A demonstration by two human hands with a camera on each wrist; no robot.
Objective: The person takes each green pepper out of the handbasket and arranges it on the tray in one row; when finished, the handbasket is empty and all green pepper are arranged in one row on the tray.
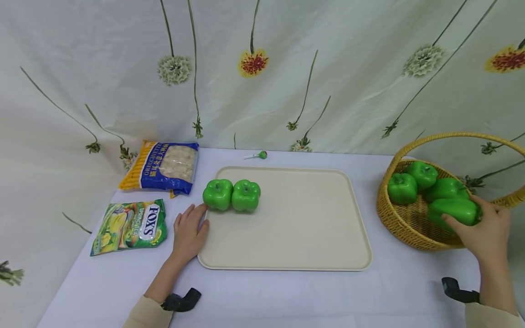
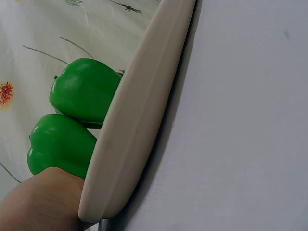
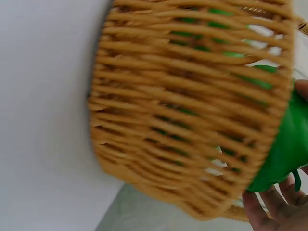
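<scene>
Head view shows me the right hand (image 1: 490, 225) gripping a green bell pepper (image 1: 453, 210) at the wicker basket (image 1: 391, 223)'s mouth; three more peppers (image 1: 402, 188) lie beyond that grip. My left hand (image 1: 190, 232) rests at the tray (image 1: 303, 228)'s edge, fingers relaxed; two peppers (image 1: 217, 194) sit just past its fingertips.

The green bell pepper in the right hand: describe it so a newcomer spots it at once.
In the head view, go right from the large beige tray to the wicker basket with the arched handle. The green bell pepper shows lowest among those there. Unlike the three other bell peppers, it alone is gripped by the right hand.
</scene>
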